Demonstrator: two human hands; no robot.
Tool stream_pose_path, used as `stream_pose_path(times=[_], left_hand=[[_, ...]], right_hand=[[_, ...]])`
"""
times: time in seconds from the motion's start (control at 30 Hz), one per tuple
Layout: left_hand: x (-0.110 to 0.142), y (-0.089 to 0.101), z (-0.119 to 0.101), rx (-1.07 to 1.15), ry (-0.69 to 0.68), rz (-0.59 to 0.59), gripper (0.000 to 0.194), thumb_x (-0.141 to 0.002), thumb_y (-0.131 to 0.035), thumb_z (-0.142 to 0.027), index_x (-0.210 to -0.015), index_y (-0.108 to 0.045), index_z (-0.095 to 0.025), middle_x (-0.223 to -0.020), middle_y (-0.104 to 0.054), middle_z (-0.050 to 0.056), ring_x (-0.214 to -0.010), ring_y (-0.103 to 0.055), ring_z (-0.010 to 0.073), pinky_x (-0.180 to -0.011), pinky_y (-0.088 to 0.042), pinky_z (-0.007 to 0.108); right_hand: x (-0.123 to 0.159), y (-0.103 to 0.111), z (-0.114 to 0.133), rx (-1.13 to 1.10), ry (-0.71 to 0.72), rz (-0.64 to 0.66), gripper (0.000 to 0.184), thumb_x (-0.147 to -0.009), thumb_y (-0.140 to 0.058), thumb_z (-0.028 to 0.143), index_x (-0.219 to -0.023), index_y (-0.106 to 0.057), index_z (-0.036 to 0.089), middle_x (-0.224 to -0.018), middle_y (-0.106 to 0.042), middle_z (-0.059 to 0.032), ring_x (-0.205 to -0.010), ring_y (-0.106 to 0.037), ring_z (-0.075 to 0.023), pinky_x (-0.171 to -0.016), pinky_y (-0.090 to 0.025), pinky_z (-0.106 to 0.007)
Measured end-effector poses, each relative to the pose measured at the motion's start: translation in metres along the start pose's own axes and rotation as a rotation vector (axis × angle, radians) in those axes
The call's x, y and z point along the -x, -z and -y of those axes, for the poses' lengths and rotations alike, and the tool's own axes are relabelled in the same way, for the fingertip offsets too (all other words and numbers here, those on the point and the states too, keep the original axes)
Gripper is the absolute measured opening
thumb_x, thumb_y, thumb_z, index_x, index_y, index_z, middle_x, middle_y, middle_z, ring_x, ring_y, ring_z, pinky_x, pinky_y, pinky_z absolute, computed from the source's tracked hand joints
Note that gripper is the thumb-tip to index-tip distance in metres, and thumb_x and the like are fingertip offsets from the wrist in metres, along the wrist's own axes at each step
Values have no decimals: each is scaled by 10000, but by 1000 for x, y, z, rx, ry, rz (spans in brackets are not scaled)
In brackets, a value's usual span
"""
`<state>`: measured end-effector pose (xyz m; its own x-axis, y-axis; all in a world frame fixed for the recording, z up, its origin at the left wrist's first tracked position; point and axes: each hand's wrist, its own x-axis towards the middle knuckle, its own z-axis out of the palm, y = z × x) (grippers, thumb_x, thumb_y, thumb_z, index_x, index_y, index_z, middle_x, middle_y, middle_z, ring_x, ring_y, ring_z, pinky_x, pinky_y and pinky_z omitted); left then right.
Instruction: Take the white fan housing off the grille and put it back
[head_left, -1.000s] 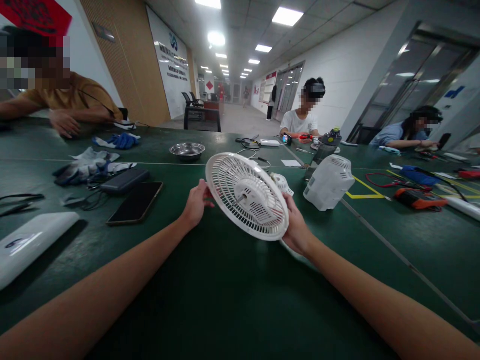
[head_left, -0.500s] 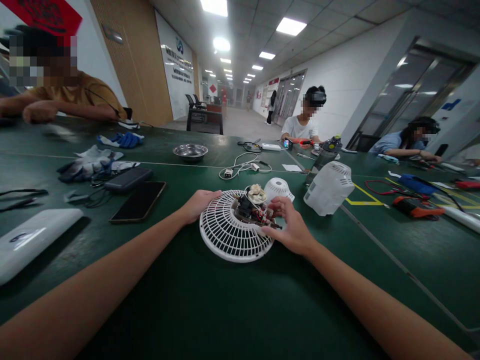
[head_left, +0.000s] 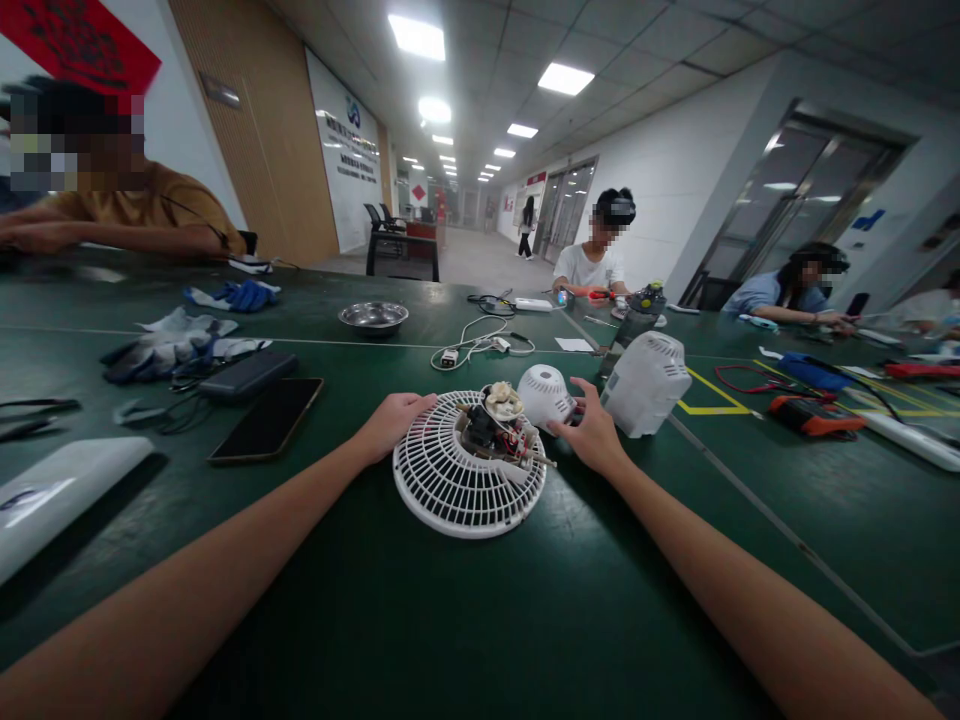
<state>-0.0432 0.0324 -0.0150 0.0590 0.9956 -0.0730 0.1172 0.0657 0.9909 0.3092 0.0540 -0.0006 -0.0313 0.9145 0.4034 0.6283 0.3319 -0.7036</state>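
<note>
A round white fan grille (head_left: 450, 490) lies on the green table, with the fan motor (head_left: 491, 425) and its wires exposed on top. My left hand (head_left: 394, 422) is closed at the grille's left rim; its thumb is hidden. Just behind the motor sits a white domed motor cover (head_left: 545, 395) with vent slots. My right hand (head_left: 592, 430) is at the cover's right side, thumb and fingers apart, the tips close against it. Whether they press on it I cannot tell.
A white plastic housing (head_left: 649, 385) and a bottle (head_left: 634, 320) stand right of my right hand. Behind lie a white cable (head_left: 480, 345) and a metal bowl (head_left: 373, 318). To the left are a phone (head_left: 268, 420), a power bank (head_left: 249, 376) and gloves (head_left: 169, 345). Other people sit around the table.
The grille was tilted up in both hands, then came down flat with its motor side up. My right hand has left the motor and moved over to the domed cover.
</note>
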Motion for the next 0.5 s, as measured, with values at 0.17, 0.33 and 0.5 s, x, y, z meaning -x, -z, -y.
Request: stream_pose_path(times=[0.17, 0.33, 0.5], left_hand=[[4, -1, -5, -100, -27, -3, 526, -756, -654, -653, -875, -684, -141, -746, -701, 40, -653, -649, 192, -607, -479, 312], [8, -5, -11, -151, -48, -25, 525, -741, -644, -670, -831, -685, -154, -705, -686, 19, -614, -627, 183, -576, -454, 298], [7, -6, -10, -201, -111, -86, 477, -773, -625, -615, -888, -706, -159, -825, -727, 47, -742, -672, 216, -677, -499, 325]], right_hand=[[6, 4, 22, -759, -474, 128, 517, -796, -553, 530, -1212, -494, 230, -793, -669, -25, -669, -643, -201, -673, -554, -355], [25, 4, 51, -1099, -478, 301, 383, -868, -505, 522, -1099, -570, 224, -921, -697, -48, -752, -661, -176, -699, -559, -307], [40, -2, 67, -949, -138, 127, 535, -830, -670, 398, -1310, -447, 319, -1063, -666, -8, -861, -647, -180, -793, -563, -350]])
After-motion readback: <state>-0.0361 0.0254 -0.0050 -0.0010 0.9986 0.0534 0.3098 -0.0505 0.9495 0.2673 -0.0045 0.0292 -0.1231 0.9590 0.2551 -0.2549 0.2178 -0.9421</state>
